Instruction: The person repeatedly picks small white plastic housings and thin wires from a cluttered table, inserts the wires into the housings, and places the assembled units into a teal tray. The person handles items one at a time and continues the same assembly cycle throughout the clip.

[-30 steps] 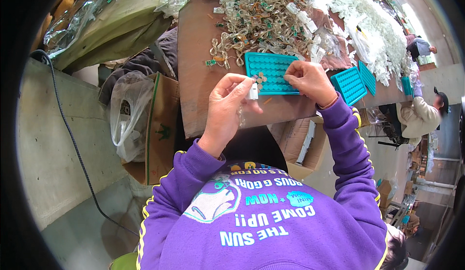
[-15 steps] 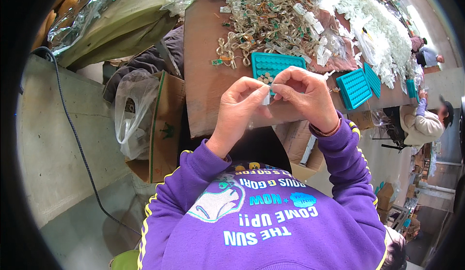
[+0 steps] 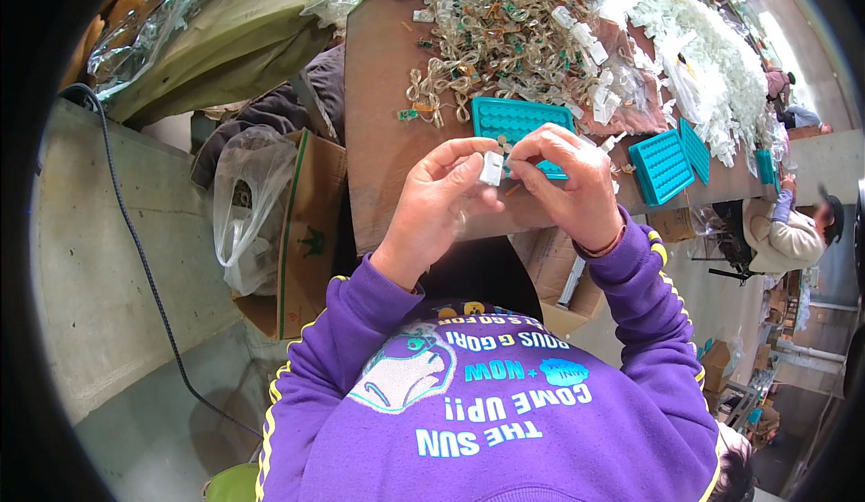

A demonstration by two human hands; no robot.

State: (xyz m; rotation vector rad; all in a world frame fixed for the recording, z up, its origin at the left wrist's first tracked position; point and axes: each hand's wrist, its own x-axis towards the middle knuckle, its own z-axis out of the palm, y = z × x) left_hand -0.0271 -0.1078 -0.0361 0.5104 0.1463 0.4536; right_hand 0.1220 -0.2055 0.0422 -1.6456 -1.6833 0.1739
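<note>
My left hand (image 3: 439,197) pinches a small white plastic case (image 3: 491,168) between thumb and fingers, over the near edge of the table. Right beside it, my right hand (image 3: 572,177) has its thumb and forefinger pressed together close to the case; what they hold, if anything, is too small to name. Just beyond both hands lies a teal tray with rows of pockets (image 3: 523,114). A few small round discs (image 3: 505,144) show at its near side, partly covered by my fingers.
Behind the tray is a heap of coiled clear wires with small green boards (image 3: 505,33). Stacked teal trays (image 3: 662,167) stand to the right, before a large pile of white pieces (image 3: 712,60). An open carton (image 3: 311,232) sits left of the table. Another person (image 3: 793,232) sits far right.
My hands have moved slightly apart. The white case in my left hand has turned and now shows more of its face, and my left fingers have spread a little beneath it.
</note>
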